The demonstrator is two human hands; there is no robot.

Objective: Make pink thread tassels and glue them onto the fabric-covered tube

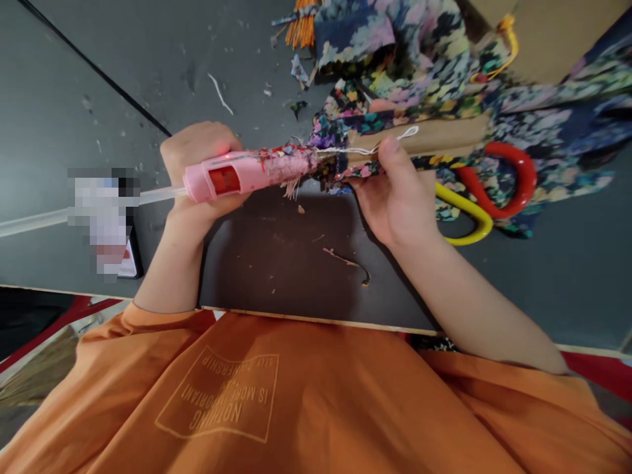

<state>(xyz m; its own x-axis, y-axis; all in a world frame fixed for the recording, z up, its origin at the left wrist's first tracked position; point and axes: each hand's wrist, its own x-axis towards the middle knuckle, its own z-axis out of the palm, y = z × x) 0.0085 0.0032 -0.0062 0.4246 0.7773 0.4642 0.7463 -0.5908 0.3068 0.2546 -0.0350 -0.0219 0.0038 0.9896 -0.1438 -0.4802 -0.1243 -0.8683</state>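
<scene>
My left hand (190, 155) is closed around a pink hot glue gun (251, 172), whose nozzle end is covered in thread scraps and points right. A clear glue stick (160, 195) sticks out of its back. My right hand (402, 201) pinches a cardboard strip (434, 135) edged with floral fabric, the thumb on top. Across the strip, under my thumb, runs a white string (409, 132) ending in a small loop. The nozzle tip is at the strip's left end; whether it touches cannot be made out. Dark floral fabric (429, 46) lies bunched behind the strip.
Scissors handles, one red (528, 181) and one yellow (476, 227), lie by my right wrist. A phone (129, 260), partly blurred out, rests at left. An orange tassel (300, 25), yellow cord (508, 39), cardboard (553, 39) and scraps lie on the dark table (276, 263).
</scene>
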